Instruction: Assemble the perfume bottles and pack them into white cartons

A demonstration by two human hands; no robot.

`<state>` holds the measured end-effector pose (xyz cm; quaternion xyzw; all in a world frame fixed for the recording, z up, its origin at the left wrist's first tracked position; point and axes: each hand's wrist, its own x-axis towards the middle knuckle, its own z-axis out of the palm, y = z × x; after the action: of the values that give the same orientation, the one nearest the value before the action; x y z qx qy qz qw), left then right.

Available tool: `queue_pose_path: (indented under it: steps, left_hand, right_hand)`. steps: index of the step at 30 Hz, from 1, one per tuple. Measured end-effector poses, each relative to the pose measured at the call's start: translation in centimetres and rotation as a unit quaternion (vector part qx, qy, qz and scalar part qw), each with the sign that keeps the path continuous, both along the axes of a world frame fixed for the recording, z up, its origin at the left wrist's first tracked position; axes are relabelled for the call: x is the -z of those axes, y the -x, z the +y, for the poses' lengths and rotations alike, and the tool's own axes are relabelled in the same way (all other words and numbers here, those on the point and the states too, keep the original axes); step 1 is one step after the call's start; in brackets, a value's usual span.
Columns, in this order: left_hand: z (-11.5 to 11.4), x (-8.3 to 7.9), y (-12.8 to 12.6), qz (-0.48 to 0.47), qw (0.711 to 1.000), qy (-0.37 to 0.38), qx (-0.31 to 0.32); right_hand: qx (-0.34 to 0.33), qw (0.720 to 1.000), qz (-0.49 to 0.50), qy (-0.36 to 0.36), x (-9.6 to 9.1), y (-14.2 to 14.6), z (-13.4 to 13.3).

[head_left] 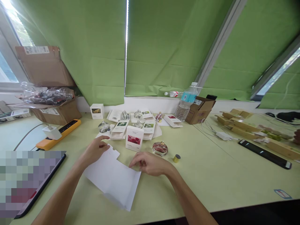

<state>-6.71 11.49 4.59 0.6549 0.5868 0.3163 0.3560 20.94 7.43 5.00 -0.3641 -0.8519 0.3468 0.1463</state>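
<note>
A flat white cardboard sheet (112, 178), an unfolded box blank, lies on the pale green table (211, 178) in front of me. My left hand (95, 150) rests on its far left corner with fingers curled over the edge. My right hand (150, 163) pinches the sheet's far right edge. Just beyond stand a small white box with a red picture (134, 138), a round glass bottle with pink contents (160, 148) and a small gold cap (176, 158).
Several small white boxes and glass bottles (131, 120) crowd the table's back. A water bottle (186, 103), cardboard cartons (56, 109), an orange power strip (59, 132), a tablet (30, 184) at left, and long boxes (243, 125) and a black bar (264, 153) at right.
</note>
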Motion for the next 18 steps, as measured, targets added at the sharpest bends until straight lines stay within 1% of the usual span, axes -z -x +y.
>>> queue_pose_path:
  steps: [6,11,16,18]
  left_hand:
    - [-0.5,-0.6,-0.6,-0.001,0.999,-0.036,-0.001]
    - [-0.5,-0.7,-1.1,0.025,0.997,-0.072,0.023]
    - [-0.5,-0.7,-1.5,0.036,0.994,-0.101,0.037]
    - [-0.6,-0.7,-1.7,0.037,0.993,-0.107,0.036]
  right_hand:
    - [-0.022,0.999,-0.009,0.022,0.3,0.1,0.2]
    - [-0.045,0.998,0.014,0.037,0.6,0.2,0.2]
    - [-0.067,0.994,0.034,0.074,0.5,0.5,0.0]
    - [-0.062,0.994,0.030,0.079,0.6,0.7,-0.1]
